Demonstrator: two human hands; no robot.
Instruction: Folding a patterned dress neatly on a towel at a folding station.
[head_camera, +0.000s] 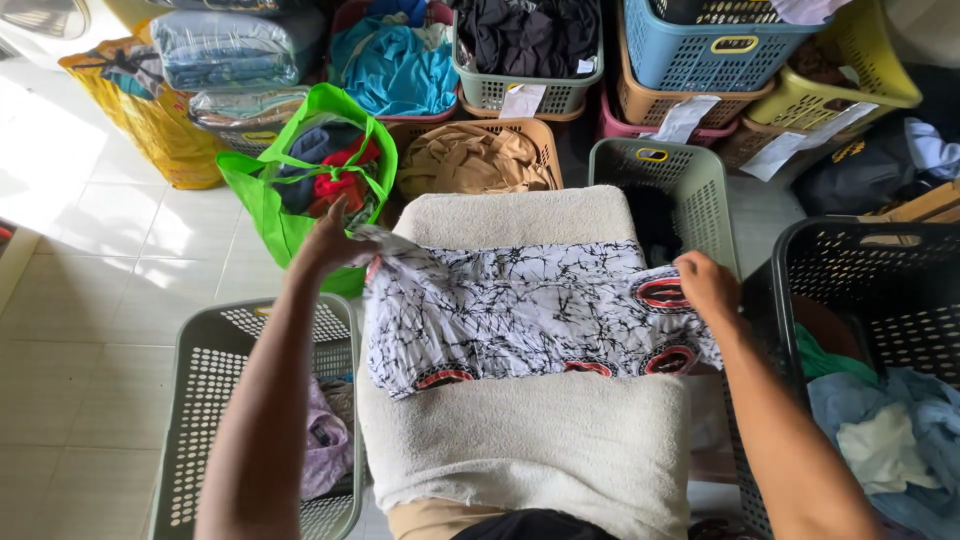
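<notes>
Your left hand (330, 240) pinches the far left corner of the black-and-white patterned cloth (510, 310), fingers closed on the fabric and lifting that corner a little off the surface. Your right hand (705, 285) grips the cloth's right edge, fingers curled over it beside one of the red oval motifs; the fingertips themselves are hidden under the fabric. Between your hands the cloth lies spread, wrinkled but mostly flat, across the cream towel-covered surface (530, 450) in front of you, with its near edge showing more red ovals.

You look to be at the spreading and straightening stage of folding this piece, with no fold made so far. The next move, by my reading, calls for both hands to pull outward evenly so the wrinkles go, then to bring one edge over squarely.

Further out, a grey laundry basket (200, 400) stands at your left, with purple clothing in it, and a black basket (870, 260) at your right holds blue and green garments. Beyond the towel sit a green bag (260, 195) full of clothes, a brown basket (540, 140) with tan fabric, another grey basket (690, 175), and more filled baskets stacked behind
</notes>
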